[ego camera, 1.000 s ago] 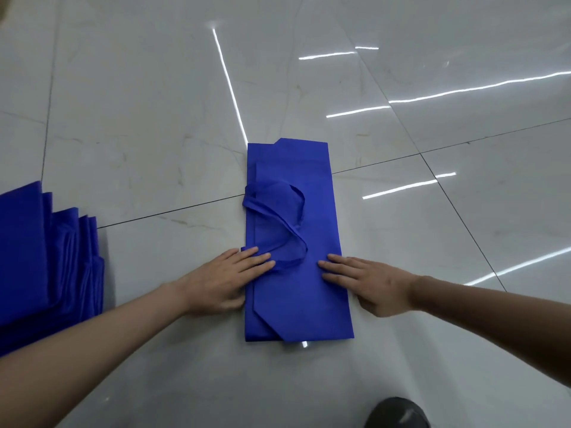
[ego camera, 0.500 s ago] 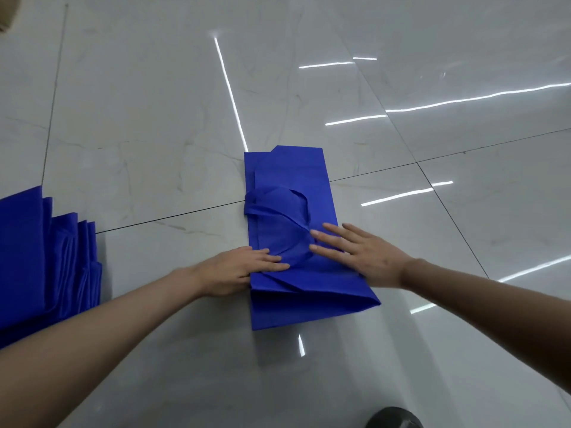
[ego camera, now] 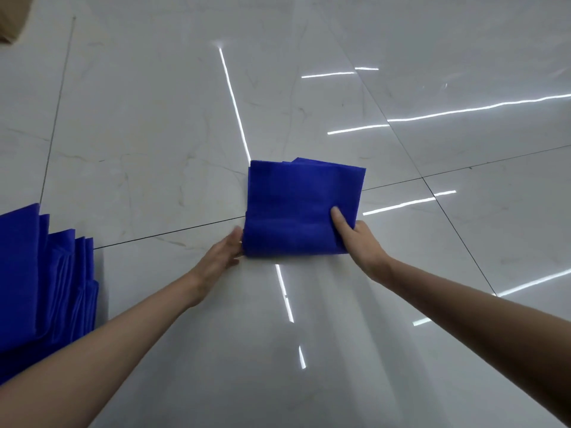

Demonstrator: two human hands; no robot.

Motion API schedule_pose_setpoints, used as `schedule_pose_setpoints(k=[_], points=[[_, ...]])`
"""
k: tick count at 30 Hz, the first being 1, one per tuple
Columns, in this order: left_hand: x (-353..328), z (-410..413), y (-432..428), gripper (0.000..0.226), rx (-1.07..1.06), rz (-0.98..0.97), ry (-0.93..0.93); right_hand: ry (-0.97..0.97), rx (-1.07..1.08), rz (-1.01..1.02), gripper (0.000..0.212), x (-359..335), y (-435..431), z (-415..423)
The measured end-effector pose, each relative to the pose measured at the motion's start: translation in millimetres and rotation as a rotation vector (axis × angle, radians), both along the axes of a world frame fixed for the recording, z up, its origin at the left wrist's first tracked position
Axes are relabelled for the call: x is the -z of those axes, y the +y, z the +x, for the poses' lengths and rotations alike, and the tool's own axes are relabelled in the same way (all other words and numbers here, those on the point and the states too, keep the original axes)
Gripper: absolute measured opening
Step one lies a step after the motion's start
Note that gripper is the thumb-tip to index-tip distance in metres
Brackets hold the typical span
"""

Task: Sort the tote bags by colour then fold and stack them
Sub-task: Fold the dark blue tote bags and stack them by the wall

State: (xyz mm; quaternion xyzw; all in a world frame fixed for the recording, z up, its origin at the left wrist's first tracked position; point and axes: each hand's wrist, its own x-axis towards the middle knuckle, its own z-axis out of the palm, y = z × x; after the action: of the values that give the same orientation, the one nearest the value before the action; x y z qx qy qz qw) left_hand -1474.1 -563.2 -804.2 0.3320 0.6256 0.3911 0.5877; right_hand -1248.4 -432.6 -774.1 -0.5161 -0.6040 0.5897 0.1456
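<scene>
Blue tote bag (ego camera: pixel 296 208): folded into a compact rectangle, centre of view, on the floor (ego camera: pixel 154 134). The near edge is thick and rounded. The far edge shows a couple of layer corners poking out, not quite flush. No handles visible from here.

Around it:
- stack of blue bags (ego camera: pixel 37 273) at far left, well apart from the folded one. They lie flat and fanned, with stepped edges showing, and are partly cut off by the frame.
- tan, cardboard-looking corner (ego camera: pixel 10 17) at top left, mostly out of view, can't tell what it is.
- floor is glossy white tile. A dark grout line (ego camera: pixel 170 231) runs from the stack up to the bag's left edge. Bright light streaks (ego camera: pixel 234 103) reflect on the tiles.
- nothing lies between the bag and the stack.

Hands:
- right hand (ego camera: pixel 360 242) clamps the bag's near-right corner, thumb (ego camera: pixel 338 219) on top of the fabric, fingers hidden underneath.
- left hand (ego camera: pixel 221 254) is edge-on against the bag's near-left side, fingers extended and touching the fabric, not wrapped round it.
- both forearms reach in from the bottom corners, one hand on each side of the bag.
</scene>
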Motion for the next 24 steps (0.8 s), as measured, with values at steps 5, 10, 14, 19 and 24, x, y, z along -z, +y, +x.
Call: schedule_pose_setpoints(k=[5,10,14,19,24], points=[[10.5,11.2,18.9,0.037,-0.143,0.053,0.206,-0.020,0.209,-0.137,0.054,-1.7,18.8,-19.4],[24.9,12.0,30.3,0.041,-0.287,-0.092,0.360,0.143,0.237,-0.252,0.041,9.5,23.8,-18.5],[21.1,5.9,39.3,0.047,-0.208,-0.221,0.363,-0.036,0.256,-0.074,0.040,25.5,14.9,-23.2],[4.2,20.7,47.5,0.049,-0.204,-0.292,0.954,-0.365,0.312,0.154,0.027,34.0,9.3,-36.4],[1.9,46.8,70.3,0.059,-0.005,0.252,1.275,-0.348,0.317,0.158,0.022,34.7,2.6,-40.6]])
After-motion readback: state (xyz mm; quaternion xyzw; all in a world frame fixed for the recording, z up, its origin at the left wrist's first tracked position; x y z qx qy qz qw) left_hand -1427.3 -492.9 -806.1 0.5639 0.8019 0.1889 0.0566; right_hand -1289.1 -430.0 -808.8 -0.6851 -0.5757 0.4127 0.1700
